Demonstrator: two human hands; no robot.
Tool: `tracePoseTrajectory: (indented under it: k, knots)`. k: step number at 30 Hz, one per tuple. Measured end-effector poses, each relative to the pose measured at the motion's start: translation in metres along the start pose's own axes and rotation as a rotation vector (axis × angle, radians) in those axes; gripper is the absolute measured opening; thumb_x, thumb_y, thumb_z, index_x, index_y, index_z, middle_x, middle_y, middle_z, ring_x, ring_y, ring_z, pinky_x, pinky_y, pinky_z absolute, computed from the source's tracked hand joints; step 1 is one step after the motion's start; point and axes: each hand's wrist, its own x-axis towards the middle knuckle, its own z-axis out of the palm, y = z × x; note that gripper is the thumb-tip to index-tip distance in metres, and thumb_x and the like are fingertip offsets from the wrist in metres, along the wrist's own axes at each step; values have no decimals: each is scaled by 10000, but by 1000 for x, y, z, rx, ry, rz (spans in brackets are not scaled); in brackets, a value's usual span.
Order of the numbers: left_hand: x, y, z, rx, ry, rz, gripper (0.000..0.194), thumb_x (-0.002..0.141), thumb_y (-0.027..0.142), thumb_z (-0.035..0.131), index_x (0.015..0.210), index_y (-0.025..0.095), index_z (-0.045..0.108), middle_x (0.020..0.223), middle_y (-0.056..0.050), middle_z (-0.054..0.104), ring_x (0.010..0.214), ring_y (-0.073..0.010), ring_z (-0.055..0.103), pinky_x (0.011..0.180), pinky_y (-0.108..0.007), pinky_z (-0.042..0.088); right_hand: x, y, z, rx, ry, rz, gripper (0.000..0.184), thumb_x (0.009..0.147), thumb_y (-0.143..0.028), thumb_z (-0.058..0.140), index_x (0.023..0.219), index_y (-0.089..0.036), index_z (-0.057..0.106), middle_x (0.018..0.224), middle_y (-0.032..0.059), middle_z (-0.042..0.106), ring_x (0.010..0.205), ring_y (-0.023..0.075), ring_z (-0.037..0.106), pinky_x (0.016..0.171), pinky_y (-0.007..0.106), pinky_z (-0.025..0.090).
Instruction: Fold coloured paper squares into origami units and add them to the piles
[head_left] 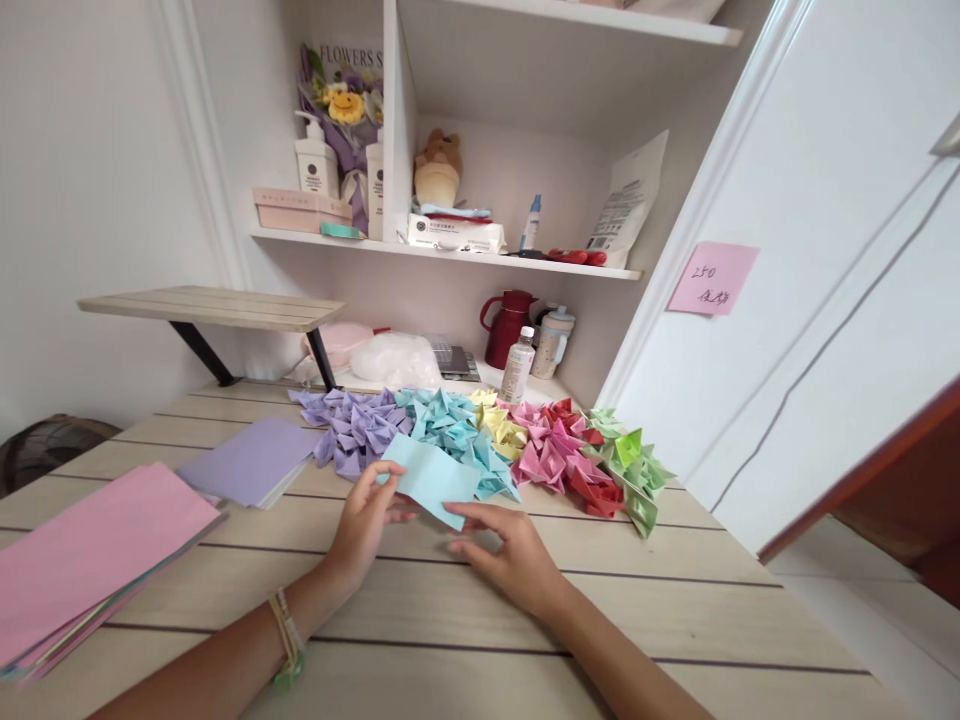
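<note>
A light blue sheet of paper (433,477), with a bend across it, is held slightly tilted above the table. My left hand (367,508) pinches its left edge, the thumb hidden from clear view. At its lower right corner is my right hand (510,550), index fingertip on the paper and thumb just below. Right behind the sheet lie folded paper pieces in colour groups: purple pieces (358,425), light blue pieces (442,415), yellow pieces (501,428), pink pieces (551,452), red pieces (594,490) and green pieces (637,465).
To the left lie a purple paper stack (251,460) and a pink-topped paper stack (105,560). A small raised stand (210,308) is at the back left. Behind the folded pieces stand a bottle (517,368), a red jug (510,328) and a tumbler (553,342).
</note>
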Motion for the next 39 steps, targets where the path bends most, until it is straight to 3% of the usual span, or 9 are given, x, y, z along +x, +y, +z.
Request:
tracePoseTrajectory:
  k: [5,9,15,21,24,28,33,35,39]
  knots:
    - [-6,4,3,18,-145,-20,331,748,394,591,954,140,642,805,-60,649,784,-205,617,683,-334,542,0,3,1,-31,94,-8,334,805,-197,569,1123,-277,632,915,32,713,778,177,651,740,294,485]
    - [-10,8,4,127,-168,15,293,686,338,675,900,138,682,740,-32,650,706,-167,593,659,-262,492,2,4,0,58,115,34,349,753,-208,624,1095,-272,652,976,43,705,809,198,647,747,312,494]
    - [-13,1,4,193,-276,37,371,572,250,775,906,156,643,768,-33,670,722,-167,606,657,-242,474,6,6,-1,285,186,139,177,674,-307,721,831,-228,743,850,55,707,808,210,627,704,295,483]
    - [-12,-6,3,340,-221,101,166,642,315,720,650,158,668,642,-26,668,613,-162,604,580,-231,463,7,5,6,329,221,221,217,676,-387,712,601,-183,703,672,28,667,678,185,588,644,288,448]
    - [-14,-7,5,278,-197,77,178,670,311,704,751,168,637,671,-31,691,659,-184,643,606,-238,479,8,4,10,491,300,343,258,655,-416,723,720,-170,679,645,17,653,649,185,594,627,293,462]
    - [-15,-6,10,31,-169,42,524,669,232,720,1076,236,390,783,-17,710,665,-176,677,654,-283,518,8,2,12,739,284,419,524,602,-388,776,1047,-191,581,603,-26,638,594,161,608,632,289,481]
    - [-10,-8,11,-90,-134,-37,833,592,200,781,1221,258,238,933,-61,703,695,-186,692,653,-300,544,9,4,15,826,290,472,371,560,-399,794,777,-166,604,682,15,669,604,150,611,644,286,484]
    - [-9,-9,10,-53,-184,-110,684,615,250,768,1165,192,364,783,-48,719,608,-166,680,603,-256,530,9,5,16,816,306,456,368,556,-406,793,746,-172,580,674,11,657,603,153,605,634,288,476]
    - [-11,-8,9,50,-281,-185,257,746,377,639,765,127,582,480,-20,653,438,-132,611,474,-207,473,6,8,17,562,234,340,302,660,-439,709,730,-176,577,646,2,601,597,148,558,589,267,438]
